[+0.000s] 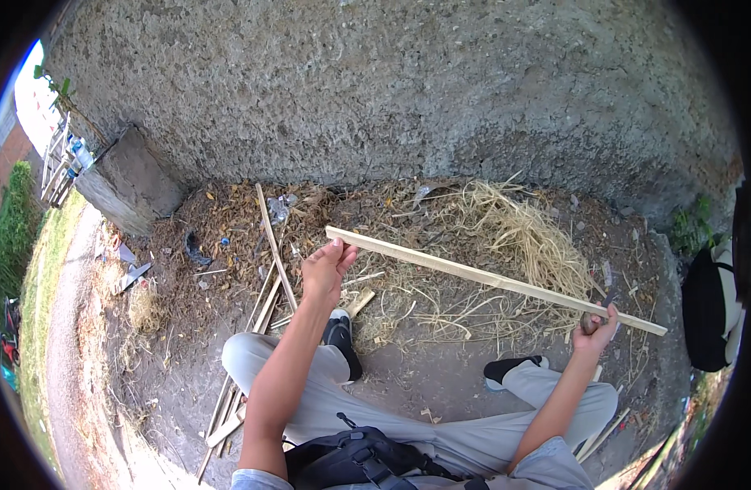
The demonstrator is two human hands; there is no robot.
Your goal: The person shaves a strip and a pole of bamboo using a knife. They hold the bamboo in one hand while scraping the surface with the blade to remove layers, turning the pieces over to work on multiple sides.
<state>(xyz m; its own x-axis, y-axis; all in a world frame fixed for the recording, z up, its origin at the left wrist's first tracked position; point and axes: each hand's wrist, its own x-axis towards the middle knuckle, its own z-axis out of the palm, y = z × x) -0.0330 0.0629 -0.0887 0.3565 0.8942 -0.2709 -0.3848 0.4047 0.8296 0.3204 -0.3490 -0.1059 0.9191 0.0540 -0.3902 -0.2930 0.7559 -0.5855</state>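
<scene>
Setting: outdoors, bare dirt ground [441, 384] at foot of rough concrete wall [392, 90]; person seated, legs apart.
Near: black bag [351, 461] on lap; grey trousers, dark shoes.
L hand [326, 273]: raised, fingers curled loosely round slat nr its L end; partly open grip, thumb on top.
R hand [596, 331]: closed round slat nr R end; also seems to hold small dark object, can't tell what.
Wood slat [490, 279]: long thin pale strip, held in air across body btwn both hands; long axis L-to-R, L end higher/farther, R end lower/nearer.
Below L: loose sticks [265, 306] on ground.
Far: dry straw pile [522, 237], leaf litter; concrete block [131, 184] far L.
</scene>
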